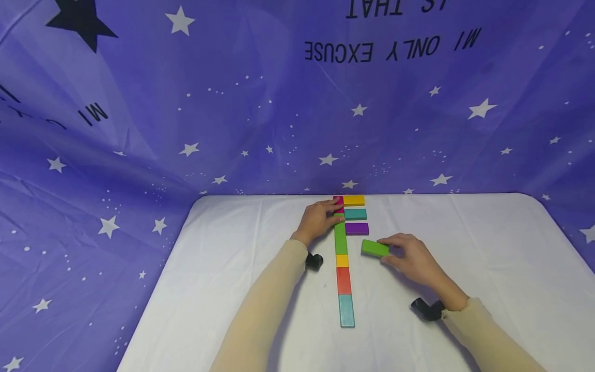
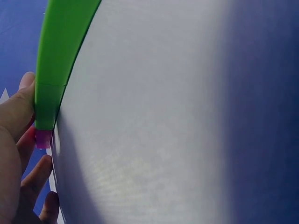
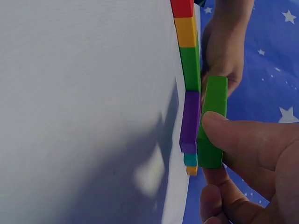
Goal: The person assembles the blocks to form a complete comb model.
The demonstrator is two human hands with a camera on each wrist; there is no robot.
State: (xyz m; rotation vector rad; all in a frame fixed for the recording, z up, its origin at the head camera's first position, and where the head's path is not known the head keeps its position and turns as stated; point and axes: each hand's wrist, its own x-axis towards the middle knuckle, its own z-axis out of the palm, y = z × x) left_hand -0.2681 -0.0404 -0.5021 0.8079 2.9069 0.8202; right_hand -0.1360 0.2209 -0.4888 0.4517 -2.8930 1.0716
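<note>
My right hand (image 1: 410, 258) pinches a green block (image 1: 374, 248) between thumb and fingers, right of the purple block (image 1: 357, 229). In the right wrist view the thumb (image 3: 219, 122) presses on its near face. My left hand (image 1: 318, 221) rests at the far end of a long row, fingers fairly straight across the magenta block (image 1: 338, 210) and thumb by the green part (image 1: 341, 240). Nearer along the row lie a yellow block (image 1: 342, 261), a red block (image 1: 343, 280) and a teal block (image 1: 346, 311).
A yellow block (image 1: 354, 201) and a teal block (image 1: 355, 214) stick out rightward from the row's far end, above the purple one, with gaps between. The white-covered table (image 1: 232, 248) ends at a blue star-printed curtain (image 1: 260, 129). Dark wrist-camera pieces (image 1: 426, 310) hang near the wrists.
</note>
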